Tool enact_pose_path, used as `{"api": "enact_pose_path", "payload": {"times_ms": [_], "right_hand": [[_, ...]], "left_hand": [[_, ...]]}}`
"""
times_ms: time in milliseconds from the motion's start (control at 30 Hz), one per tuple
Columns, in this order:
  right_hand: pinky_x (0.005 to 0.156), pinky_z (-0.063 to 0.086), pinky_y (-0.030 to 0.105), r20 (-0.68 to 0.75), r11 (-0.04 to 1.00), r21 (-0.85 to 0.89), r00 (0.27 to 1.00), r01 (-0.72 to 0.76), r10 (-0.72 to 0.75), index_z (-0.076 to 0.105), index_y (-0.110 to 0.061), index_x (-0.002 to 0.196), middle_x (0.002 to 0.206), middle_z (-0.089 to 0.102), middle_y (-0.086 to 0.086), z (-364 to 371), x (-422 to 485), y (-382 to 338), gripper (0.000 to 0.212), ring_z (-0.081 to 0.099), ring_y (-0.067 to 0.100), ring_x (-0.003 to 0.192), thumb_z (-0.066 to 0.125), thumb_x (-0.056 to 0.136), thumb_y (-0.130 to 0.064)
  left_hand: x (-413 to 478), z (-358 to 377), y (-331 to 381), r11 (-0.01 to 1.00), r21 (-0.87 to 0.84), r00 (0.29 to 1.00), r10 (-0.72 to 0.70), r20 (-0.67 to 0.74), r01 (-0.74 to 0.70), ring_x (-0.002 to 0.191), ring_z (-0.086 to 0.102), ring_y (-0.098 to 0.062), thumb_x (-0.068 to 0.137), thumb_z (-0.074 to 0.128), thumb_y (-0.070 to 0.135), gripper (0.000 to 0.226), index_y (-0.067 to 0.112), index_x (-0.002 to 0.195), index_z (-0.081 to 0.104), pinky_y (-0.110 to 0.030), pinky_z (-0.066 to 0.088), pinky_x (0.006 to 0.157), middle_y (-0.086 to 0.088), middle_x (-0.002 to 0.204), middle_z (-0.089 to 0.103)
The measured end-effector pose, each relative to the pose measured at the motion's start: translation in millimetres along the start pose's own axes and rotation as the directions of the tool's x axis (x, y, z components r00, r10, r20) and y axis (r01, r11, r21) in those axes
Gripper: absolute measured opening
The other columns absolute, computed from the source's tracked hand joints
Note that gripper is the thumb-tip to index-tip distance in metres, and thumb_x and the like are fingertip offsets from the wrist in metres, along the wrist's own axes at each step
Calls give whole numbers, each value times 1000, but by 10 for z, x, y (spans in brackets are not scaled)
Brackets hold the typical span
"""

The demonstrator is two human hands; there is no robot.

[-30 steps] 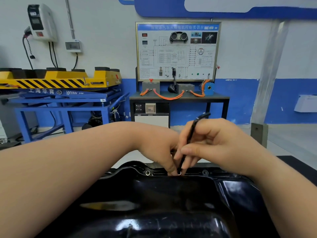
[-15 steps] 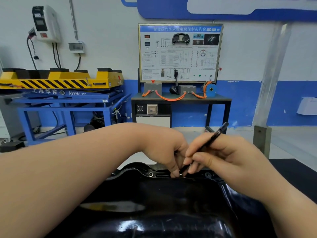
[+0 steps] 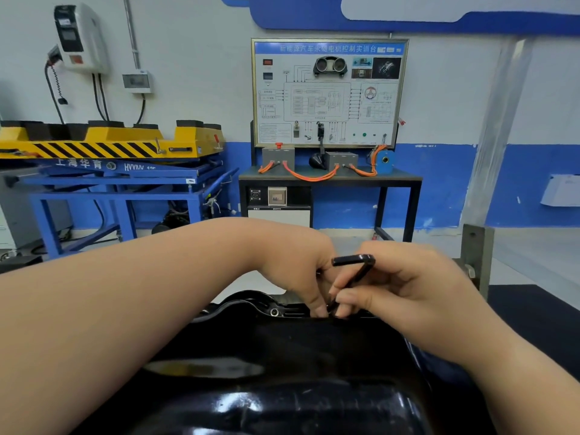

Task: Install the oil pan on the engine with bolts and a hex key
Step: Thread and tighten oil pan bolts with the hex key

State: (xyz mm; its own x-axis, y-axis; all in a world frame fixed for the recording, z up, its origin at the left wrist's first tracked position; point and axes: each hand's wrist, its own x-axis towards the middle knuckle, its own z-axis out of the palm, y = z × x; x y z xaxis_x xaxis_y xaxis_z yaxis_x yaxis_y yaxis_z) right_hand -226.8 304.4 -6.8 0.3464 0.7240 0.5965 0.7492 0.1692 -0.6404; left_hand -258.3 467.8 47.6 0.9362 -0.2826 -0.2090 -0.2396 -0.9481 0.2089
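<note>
The glossy black oil pan [image 3: 282, 365] fills the lower part of the view, its far flange running across the middle. A bolt [image 3: 274, 312] sits in the flange left of my hands. My right hand [image 3: 405, 296] pinches the long arm of a black hex key [image 3: 351, 277], whose tip goes down to the flange; its short arm points left at the top. My left hand [image 3: 301, 271] has its fingers curled down at the key's tip, touching the flange. What lies under those fingertips is hidden.
A blue and yellow lift table [image 3: 106, 161] stands at the left. Behind the pan is a black training bench [image 3: 329, 180] with a wiring panel and orange cables. A grey post [image 3: 477, 249] rises at the right beside a dark mat [image 3: 539, 315].
The hex key has turned in my right hand: its short arm, pointing up and right before, now points left. Both hands stay at the same flange spot.
</note>
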Motion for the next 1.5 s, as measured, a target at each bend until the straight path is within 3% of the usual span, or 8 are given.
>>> {"api": "enact_pose_path", "payload": {"times_ms": [133, 300, 567, 867, 1100, 1200, 1367, 1500], "right_hand": [[70, 57, 24, 41, 999, 39, 999, -32, 30, 67, 0, 90, 84, 70, 6, -16, -8, 7, 11, 70, 15, 71, 63, 82, 7], [71, 55, 19, 76, 999, -20, 996, 41, -39, 70, -22, 96, 86, 72, -2, 12, -2, -46, 28, 69, 9, 73, 56, 84, -2], [63, 52, 14, -20, 999, -45, 1000, 2, -2, 64, 9, 77, 72, 68, 7, -25, -3, -39, 7, 68, 8, 63, 71, 75, 7], [75, 53, 20, 82, 1000, -5, 996, 18, -18, 64, -19, 112, 94, 71, -1, -47, -28, -74, 35, 69, 15, 77, 56, 86, 3], [62, 55, 18, -45, 993, -114, 998, 35, -40, 73, -11, 77, 70, 70, -2, -4, -2, -68, 13, 68, 8, 62, 73, 75, 1], [58, 49, 25, -101, 955, -291, 992, 49, -81, 68, -8, 68, 63, 65, 0, 3, 14, -68, 17, 61, 14, 63, 82, 69, -18], [68, 55, 32, -8, 993, -92, 997, 71, -72, 69, -17, 96, 86, 70, -3, -7, -11, -105, 21, 67, 16, 70, 67, 79, -5], [71, 56, 25, 28, 990, -101, 995, 95, -92, 69, -17, 98, 87, 72, -7, -82, -40, -111, 25, 69, 12, 75, 56, 84, -2]], "left_hand": [[34, 27, -22, 998, 56, 1000, -5, -28, 6, 27, 39, 3, 81, 63, 4, 52, 25, 39, 40, -4, 24, 31, 15, 26, 37], [30, 58, -60, 991, 128, 999, 36, -40, -30, 54, 46, -10, 84, 63, 11, 30, 21, 57, 55, -23, 42, 61, 9, 54, 52], [22, 30, -54, 998, -10, 997, 61, -40, -61, 34, 43, 6, 79, 65, 3, 42, 32, 53, 50, -2, 27, 38, 21, 34, 46], [30, 36, -53, 997, 39, 997, 64, -44, -63, 48, 49, 12, 82, 67, 14, 40, 35, 52, 51, -2, 33, 49, 27, 40, 50], [10, 31, -63, 996, -39, 996, 81, -45, -82, 40, 45, 7, 78, 67, 6, 41, 33, 52, 52, -2, 30, 44, 21, 37, 49], [3, 32, -57, 995, -59, 995, 80, -56, -83, 47, 47, 2, 79, 73, 17, 25, 32, 60, 64, -4, 32, 51, 16, 46, 54], [3, 21, -47, 992, -40, 992, 114, -50, -116, 44, 48, 10, 80, 71, 16, 37, 34, 52, 56, -1, 32, 48, 22, 39, 50], [-6, 25, -56, 994, -47, 995, 97, -29, -98, 44, 48, 8, 79, 72, 16, 4, 16, 75, 71, -1, 32, 49, 21, 41, 52]]}}
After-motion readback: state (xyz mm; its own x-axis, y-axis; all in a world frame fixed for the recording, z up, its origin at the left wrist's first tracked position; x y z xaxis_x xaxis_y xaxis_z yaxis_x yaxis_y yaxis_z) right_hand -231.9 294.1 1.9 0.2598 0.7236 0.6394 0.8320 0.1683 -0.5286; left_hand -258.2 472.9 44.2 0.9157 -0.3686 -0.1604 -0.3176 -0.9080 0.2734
